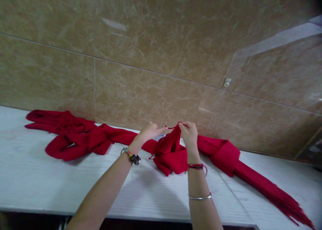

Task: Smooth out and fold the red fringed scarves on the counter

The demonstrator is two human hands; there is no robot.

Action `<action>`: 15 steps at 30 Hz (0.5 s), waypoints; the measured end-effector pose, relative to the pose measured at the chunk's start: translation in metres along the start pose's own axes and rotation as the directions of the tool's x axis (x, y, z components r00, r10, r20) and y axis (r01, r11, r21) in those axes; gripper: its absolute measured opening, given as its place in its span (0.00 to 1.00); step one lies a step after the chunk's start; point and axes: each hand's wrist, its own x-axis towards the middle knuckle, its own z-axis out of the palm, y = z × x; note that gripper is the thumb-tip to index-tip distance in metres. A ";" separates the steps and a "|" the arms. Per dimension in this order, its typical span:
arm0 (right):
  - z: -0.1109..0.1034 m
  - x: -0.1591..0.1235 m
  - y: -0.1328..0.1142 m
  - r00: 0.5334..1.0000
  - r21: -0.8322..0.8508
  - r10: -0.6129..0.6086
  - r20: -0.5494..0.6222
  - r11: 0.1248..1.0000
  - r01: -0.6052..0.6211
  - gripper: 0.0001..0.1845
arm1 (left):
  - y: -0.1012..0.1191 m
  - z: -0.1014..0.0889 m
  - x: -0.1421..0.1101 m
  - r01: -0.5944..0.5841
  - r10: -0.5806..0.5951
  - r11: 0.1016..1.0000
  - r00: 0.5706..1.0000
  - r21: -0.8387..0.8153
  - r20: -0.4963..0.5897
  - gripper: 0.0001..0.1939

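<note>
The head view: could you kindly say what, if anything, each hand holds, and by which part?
The right hand pinches the red cloth by its raised tip; the left hand seems to hold a red strand by its end.

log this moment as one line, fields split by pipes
left hand: fingertips at thin red strand | right hand: pinching bunched red fabric, corner raised | surface: white wood-grain tabletop | behind: brown marbled tile wall

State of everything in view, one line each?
Left red fabric: looped, rumpled
Middle red fabric: bunched, partly raised
Right red fabric: folded over, fringe loose
Red strand: spanning between hands, slightly sagging
Left hand: fingertips at strand, grip unclear
Right hand: pinching middle fabric's raised tip
</note>
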 end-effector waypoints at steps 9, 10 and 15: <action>-0.004 0.001 0.005 0.998 0.042 0.007 -0.058 0.999 -0.005 0.14 | 0.006 0.016 0.000 0.003 -0.018 0.994 0.991 0.110 0.133 0.07; -0.005 0.001 0.006 0.997 0.050 0.018 -0.073 0.999 -0.015 0.14 | 0.004 0.013 0.001 -0.001 -0.010 0.993 0.996 0.117 0.089 0.06; -0.012 0.005 0.021 0.982 0.046 0.077 -0.170 0.996 -0.071 0.13 | -0.007 -0.017 0.003 0.028 -0.002 0.990 0.984 0.138 -0.181 0.02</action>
